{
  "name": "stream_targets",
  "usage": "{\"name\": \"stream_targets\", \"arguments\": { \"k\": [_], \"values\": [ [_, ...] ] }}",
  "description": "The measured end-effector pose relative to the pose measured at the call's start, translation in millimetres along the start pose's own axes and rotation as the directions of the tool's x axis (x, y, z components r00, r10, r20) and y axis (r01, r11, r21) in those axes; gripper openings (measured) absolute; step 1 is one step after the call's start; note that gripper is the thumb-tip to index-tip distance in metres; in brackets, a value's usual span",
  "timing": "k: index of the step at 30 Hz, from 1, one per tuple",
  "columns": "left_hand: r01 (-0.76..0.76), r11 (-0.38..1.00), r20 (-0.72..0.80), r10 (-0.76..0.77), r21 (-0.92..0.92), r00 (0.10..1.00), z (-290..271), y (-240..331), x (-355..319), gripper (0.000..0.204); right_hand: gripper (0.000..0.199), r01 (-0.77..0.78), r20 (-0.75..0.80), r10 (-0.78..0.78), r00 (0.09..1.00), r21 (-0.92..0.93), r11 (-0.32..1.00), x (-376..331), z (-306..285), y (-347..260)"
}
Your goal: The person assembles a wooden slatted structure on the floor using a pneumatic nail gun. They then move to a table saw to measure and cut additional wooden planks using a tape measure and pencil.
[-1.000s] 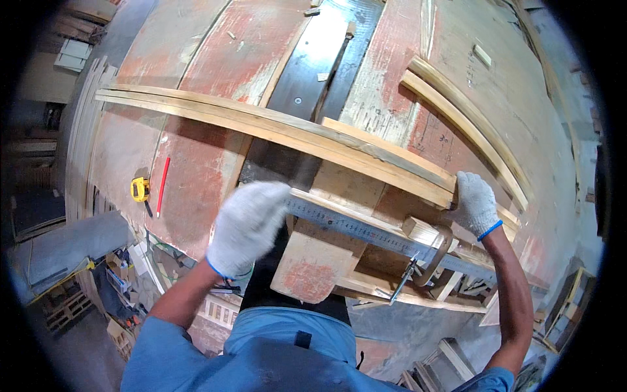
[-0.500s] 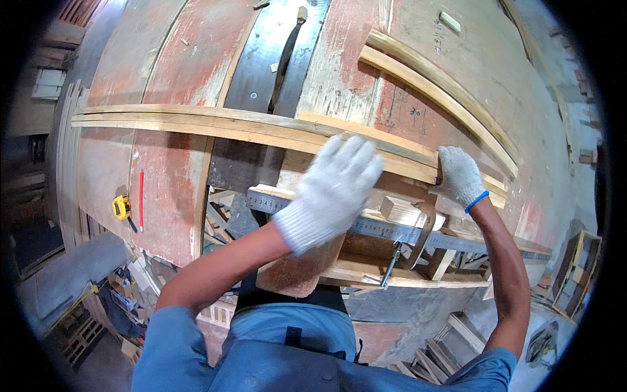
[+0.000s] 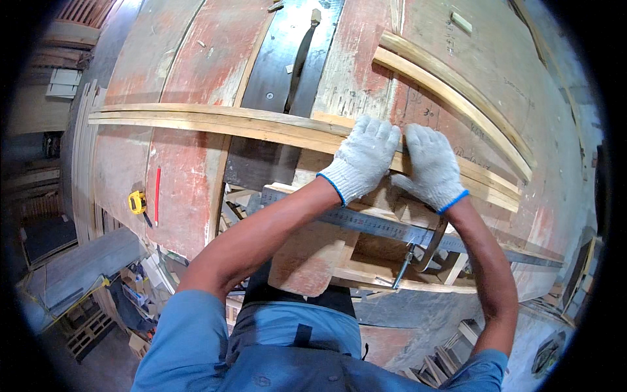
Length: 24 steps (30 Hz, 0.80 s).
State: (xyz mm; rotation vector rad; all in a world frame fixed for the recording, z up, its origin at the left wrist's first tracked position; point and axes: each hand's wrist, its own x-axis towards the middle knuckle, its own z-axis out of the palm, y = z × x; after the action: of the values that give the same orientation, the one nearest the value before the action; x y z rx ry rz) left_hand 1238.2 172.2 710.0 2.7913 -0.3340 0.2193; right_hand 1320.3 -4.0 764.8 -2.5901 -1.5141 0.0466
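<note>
Long narrow wooden strips [image 3: 215, 123] lie side by side across the bench. My left hand [image 3: 367, 157], in a white knitted glove, is closed over them, its fingers bent across their far edge. Close beside it on the right, my gloved right hand [image 3: 432, 163] grips the same stack, thumb on the near side. The gloves hide the strips beneath. Shorter strips [image 3: 490, 185] extend to the right of my right hand. Nearer to me runs a steel ruler [image 3: 385, 228] along a wooden frame, with a clamp [image 3: 403, 264] at its right part.
Two loose wooden strips [image 3: 457, 98] lie at the far right. A dark metal plate [image 3: 268, 72] with a long slot is set into the bench. To the left are a yellow tape measure [image 3: 137, 202] and a red pencil [image 3: 157, 196]. A small wood block [image 3: 461, 22] lies at the back.
My left hand has moved away from me onto the strips and closed over them. My right hand has come left from the strips' ends to beside it. The view has shifted slightly.
</note>
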Motion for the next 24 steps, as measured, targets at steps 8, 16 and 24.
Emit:
{"name": "stream_targets", "arguments": {
  "k": [8,16,24],
  "values": [
    [-0.024,0.998,-0.135,0.016,-0.061,0.991,-3,-8,-5,0.048,0.093,-0.082,0.115,0.08,0.99,0.013,0.997,12,27,-9],
    [0.215,0.977,-0.147,-0.212,0.0,0.966,-124,-117,-149,0.095,0.085,-0.094,0.097,0.092,0.991,0.023,0.995,12,26,-12],
    [0.14,0.978,0.002,-0.142,0.152,0.99,-138,-242,-170,0.082,0.072,-0.077,0.104,0.082,0.991,-0.048,0.996,18,27,-12]
  ]
}}
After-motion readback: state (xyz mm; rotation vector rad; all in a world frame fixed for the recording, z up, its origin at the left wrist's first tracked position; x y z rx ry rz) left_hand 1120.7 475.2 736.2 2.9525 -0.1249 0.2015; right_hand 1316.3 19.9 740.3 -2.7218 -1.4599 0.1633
